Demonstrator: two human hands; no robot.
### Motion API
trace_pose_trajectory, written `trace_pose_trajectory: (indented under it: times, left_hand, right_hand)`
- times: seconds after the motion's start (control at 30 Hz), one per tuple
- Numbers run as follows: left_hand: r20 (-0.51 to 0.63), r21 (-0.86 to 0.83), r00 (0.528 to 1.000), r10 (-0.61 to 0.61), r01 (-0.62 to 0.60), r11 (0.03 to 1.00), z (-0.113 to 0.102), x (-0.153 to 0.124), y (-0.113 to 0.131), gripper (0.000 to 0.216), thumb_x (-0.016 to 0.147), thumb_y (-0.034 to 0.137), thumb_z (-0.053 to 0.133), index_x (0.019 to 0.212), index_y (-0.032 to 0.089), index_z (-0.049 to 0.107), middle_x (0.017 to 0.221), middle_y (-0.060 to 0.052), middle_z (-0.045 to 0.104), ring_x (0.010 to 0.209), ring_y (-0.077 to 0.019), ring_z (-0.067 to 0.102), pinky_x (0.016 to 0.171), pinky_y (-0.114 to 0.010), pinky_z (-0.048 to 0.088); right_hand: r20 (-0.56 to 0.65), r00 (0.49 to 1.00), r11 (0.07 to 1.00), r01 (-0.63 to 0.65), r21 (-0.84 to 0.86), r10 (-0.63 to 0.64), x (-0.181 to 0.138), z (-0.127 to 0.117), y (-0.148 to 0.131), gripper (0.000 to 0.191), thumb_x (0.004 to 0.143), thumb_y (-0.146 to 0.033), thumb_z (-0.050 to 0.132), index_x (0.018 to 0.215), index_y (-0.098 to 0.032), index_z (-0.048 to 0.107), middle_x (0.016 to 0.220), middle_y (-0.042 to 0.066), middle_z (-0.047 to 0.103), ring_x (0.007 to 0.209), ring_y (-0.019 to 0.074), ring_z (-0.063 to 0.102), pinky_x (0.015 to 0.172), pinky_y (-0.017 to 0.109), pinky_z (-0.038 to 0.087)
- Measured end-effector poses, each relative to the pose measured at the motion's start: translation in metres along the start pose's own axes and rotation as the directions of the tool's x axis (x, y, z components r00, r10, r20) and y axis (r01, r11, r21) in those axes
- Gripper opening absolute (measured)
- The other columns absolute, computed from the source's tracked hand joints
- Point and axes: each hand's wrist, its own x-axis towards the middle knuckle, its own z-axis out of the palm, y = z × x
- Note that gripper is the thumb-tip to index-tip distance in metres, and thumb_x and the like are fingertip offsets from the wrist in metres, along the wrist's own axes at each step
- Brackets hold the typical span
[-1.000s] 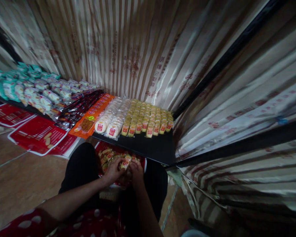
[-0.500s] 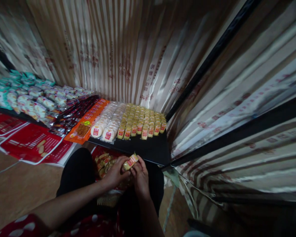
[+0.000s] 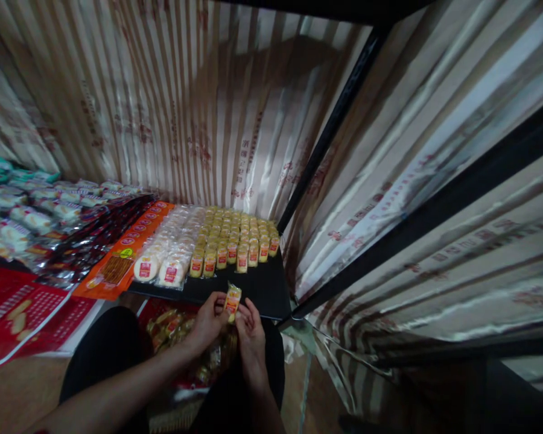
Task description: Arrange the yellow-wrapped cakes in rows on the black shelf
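Note:
Both hands pinch one small yellow snack packet [image 3: 232,299] with a red label, held upright just in front of the black shelf [image 3: 262,292]. My left hand [image 3: 207,321] grips its left side and my right hand [image 3: 250,328] its lower right. Below them, a red box of similar packets [image 3: 172,325] rests on my lap. On the shelf stand rows of the same yellow packets [image 3: 235,238], beside round white wrapped cakes [image 3: 165,259].
Orange flat packs [image 3: 131,247], dark wrapped snacks [image 3: 90,241] and green-white packets [image 3: 22,205] fill the shelf to the left. Red cartons [image 3: 13,307] lie on the floor at left. Striped shiny curtain [image 3: 199,108] hangs behind, and black frame bars [image 3: 330,126] run on the right.
The hands rose from the box on my lap with the yellow packet and turned it upright near the shelf's front edge. The view tilted upward.

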Motion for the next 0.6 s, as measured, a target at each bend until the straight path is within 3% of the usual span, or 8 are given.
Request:
trace_pose_trajectory:
  times: [0.2,0.3,0.47,0.6]
  left_hand:
    - [0.098,-0.067,0.995,-0.011,0.018,0.998,0.022,0.023,0.007,0.021,0.067,0.024,0.058,0.085,0.016,0.052,0.082,-0.002,0.062,0.069,-0.0133,0.062,0.066,-0.026,0.050]
    - [0.128,0.069,0.992,0.011,-0.020,0.997,0.026,0.040,0.013,0.017,0.071,0.023,0.056,0.086,0.016,0.055,0.080,-0.002,0.063,0.071,-0.0127,0.061,0.070,-0.026,0.049]
    - [0.166,0.323,0.983,0.075,-0.126,0.938,0.030,0.069,0.020,0.036,0.073,0.020,0.057,0.108,0.020,0.055,0.078,0.003,0.064,0.071,-0.0103,0.060,0.070,-0.022,0.047]
    - [0.159,0.384,0.982,0.097,-0.152,0.911,0.044,0.079,0.022,0.026,0.071,0.013,0.055,0.096,0.018,0.061,0.082,0.002,0.063,0.072,-0.0091,0.058,0.070,-0.020,0.047]
  right_hand:
    - [-0.068,0.991,0.967,0.097,-0.234,-0.116,0.012,-0.009,-0.006,0.047,0.072,-0.037,0.062,0.116,-0.020,0.055,0.104,0.007,0.068,0.086,0.0187,0.066,0.078,0.030,0.051]
    - [-0.113,0.979,0.950,0.131,-0.285,-0.169,0.027,-0.017,-0.009,0.048,0.070,-0.037,0.062,0.114,-0.020,0.058,0.103,0.007,0.068,0.084,0.0193,0.065,0.078,0.031,0.050]
    - [-0.091,0.962,0.910,0.210,-0.356,-0.258,0.052,-0.027,-0.011,0.043,0.072,-0.036,0.058,0.112,-0.019,0.059,0.108,0.009,0.065,0.090,0.0196,0.062,0.084,0.033,0.048]
    - [-0.084,0.956,0.880,0.224,-0.418,-0.283,0.062,-0.033,-0.014,0.041,0.075,-0.035,0.054,0.112,-0.018,0.060,0.106,0.009,0.065,0.090,0.0202,0.062,0.085,0.035,0.046]
